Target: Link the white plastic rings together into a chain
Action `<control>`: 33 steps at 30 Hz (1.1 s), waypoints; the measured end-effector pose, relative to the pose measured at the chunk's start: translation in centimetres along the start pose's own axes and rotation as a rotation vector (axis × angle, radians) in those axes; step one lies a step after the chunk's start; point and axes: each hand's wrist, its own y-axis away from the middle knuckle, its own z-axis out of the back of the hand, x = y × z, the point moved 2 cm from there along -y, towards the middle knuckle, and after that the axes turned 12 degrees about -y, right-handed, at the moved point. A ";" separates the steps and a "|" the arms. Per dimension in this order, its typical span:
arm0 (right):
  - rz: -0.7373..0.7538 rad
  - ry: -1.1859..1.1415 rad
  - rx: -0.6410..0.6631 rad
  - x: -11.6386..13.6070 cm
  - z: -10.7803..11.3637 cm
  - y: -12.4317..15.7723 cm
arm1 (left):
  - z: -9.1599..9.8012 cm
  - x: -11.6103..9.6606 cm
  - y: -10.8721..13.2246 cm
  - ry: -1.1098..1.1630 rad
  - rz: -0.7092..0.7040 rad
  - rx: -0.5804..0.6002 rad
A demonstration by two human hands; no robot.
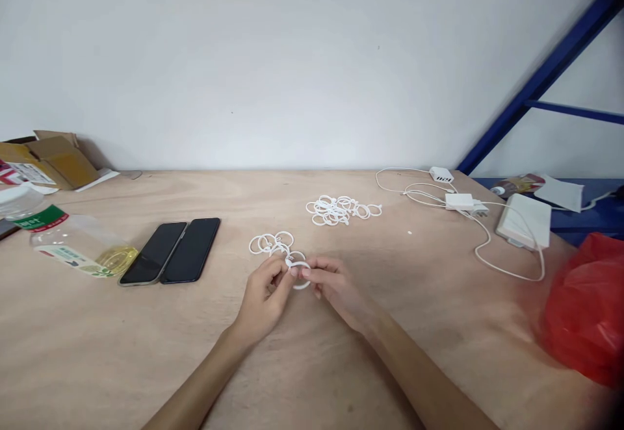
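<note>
Between both hands is a white plastic ring [302, 285] with a small knob-like part on its upper left. My left hand [266, 293] pinches it at that side, thumb against the knob. My right hand [338, 288] grips the ring's right side between thumb and fingers. Just behind the left fingers lies a small group of linked-looking white rings [273, 243]; whether they join the held one I cannot tell. Farther back and to the right is a larger pile of similar white rings [331, 210].
On the left are two dark phones [190, 251], a clear plastic bottle [73, 241] on its side and an opened cardboard box [53, 160]. A white charger with cables [459, 202], a white flat box [525, 220] and a red plastic bag [587, 310] are at right.
</note>
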 end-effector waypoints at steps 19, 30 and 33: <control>-0.206 -0.372 0.201 0.2 -0.1 0.7 | -0.6 -1.2 0.4 0.729 0.348 0.385; 0.015 -0.143 -0.048 0.2 0.5 -0.2 | 0.4 -0.3 -0.1 0.298 0.110 0.183; 0.291 0.408 -0.365 0.5 2.8 -1.3 | 0.6 0.6 -0.1 -0.186 -0.066 0.053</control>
